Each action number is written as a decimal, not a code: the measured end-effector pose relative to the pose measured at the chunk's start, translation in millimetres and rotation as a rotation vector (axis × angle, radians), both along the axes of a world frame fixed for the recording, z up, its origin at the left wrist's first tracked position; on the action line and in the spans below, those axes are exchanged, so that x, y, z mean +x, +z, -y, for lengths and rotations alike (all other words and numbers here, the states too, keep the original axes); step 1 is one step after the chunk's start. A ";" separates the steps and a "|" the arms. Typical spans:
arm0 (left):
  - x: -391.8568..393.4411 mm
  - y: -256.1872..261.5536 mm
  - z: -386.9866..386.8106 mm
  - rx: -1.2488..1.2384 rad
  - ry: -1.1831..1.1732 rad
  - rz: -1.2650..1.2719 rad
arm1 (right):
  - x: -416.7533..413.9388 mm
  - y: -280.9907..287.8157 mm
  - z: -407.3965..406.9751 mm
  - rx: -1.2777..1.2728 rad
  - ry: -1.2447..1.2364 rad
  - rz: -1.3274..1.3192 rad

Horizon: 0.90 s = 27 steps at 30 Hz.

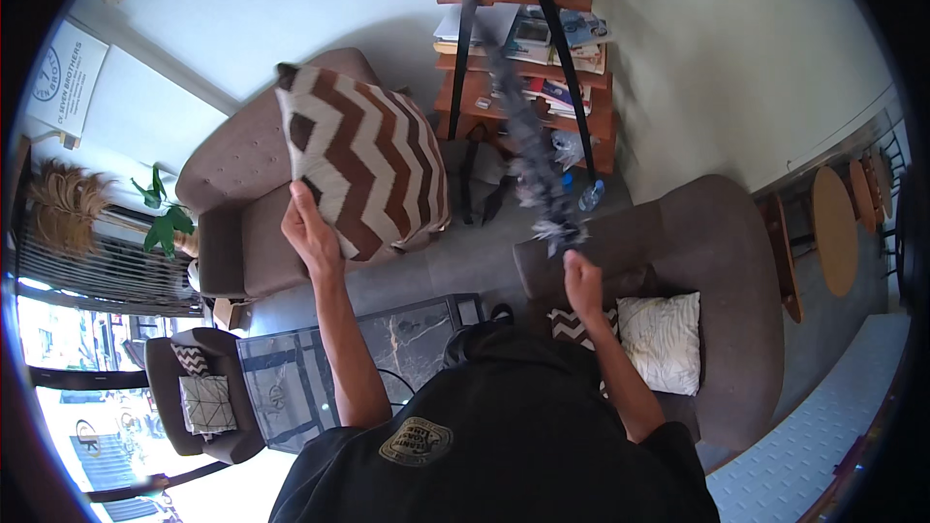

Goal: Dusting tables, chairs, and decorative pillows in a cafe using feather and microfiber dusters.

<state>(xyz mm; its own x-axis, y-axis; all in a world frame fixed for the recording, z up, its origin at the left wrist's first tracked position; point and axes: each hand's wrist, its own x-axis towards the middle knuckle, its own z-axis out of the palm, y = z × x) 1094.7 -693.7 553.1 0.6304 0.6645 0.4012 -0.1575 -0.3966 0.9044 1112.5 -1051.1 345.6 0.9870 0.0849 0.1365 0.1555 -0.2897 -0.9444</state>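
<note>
A zigzag-patterned cushion (370, 160) in brown and white is held up by its near edge in my left hand (312, 229), in front of a brown sofa (265, 232). My right hand (583, 283) grips the lower end of a long grey feather duster (527, 123). The duster is blurred and points away, up across the view of the bookshelf. Close to my right forearm, a white patterned cushion (661, 343) and a zigzag cushion (567, 327) lie on a second brown sofa (726, 290).
A marble-topped table (407, 334) stands between the sofas. Ahead, black stand legs (563, 36) rise before a wooden bookshelf (436, 105). A grey bag (472, 174) and a plastic bottle (591, 195) are on the floor. An armchair (240, 407) with cushions stands at left.
</note>
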 end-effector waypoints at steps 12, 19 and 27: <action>-4.7 32.1 -3.8 -0.059 -0.010 0.104 | 0.8 -13.8 -0.4 0.011 -0.004 -0.020; 5.8 37.4 12.0 -0.342 -0.028 0.276 | -11.7 -18.4 -28.4 0.273 0.221 -0.063; -7.9 19.9 -3.4 -0.272 0.032 0.208 | -10.7 -24.5 1.7 0.067 0.083 -0.253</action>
<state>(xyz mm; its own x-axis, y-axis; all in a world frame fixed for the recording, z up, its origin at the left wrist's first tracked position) 1086.8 -690.3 573.0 0.5311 0.7827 0.3245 -0.3407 -0.1534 0.9276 1101.7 -1052.8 321.1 0.9805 0.1662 -0.1051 -0.0668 -0.2210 -0.9730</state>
